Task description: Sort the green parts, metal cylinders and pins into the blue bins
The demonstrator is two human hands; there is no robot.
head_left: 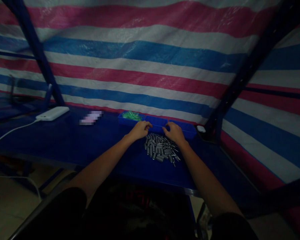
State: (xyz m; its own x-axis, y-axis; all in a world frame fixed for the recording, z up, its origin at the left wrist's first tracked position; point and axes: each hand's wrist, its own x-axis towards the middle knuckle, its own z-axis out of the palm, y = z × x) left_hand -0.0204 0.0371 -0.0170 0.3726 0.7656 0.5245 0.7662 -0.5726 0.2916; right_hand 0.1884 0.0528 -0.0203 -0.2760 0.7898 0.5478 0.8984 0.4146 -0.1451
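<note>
A heap of several small grey metal cylinders (160,151) lies on the blue table (72,143). My left hand (140,129) rests at the heap's far left edge, fingers curled and pressed together. My right hand (174,132) sits at the heap's far right edge, fingers also curled inward. What the fingers pinch is too small and dark to make out. Just behind both hands stands a long blue tray (187,130) with compartments; green pieces (131,115) fill its left compartment.
A white power bank (52,113) with a white cable lies at the table's left. A blurred pink patch (91,117) lies beside it. A striped tarp (150,63) hangs behind. Dark blue frame posts (35,50) rise at left and right. A small white object (201,129) sits by the right post.
</note>
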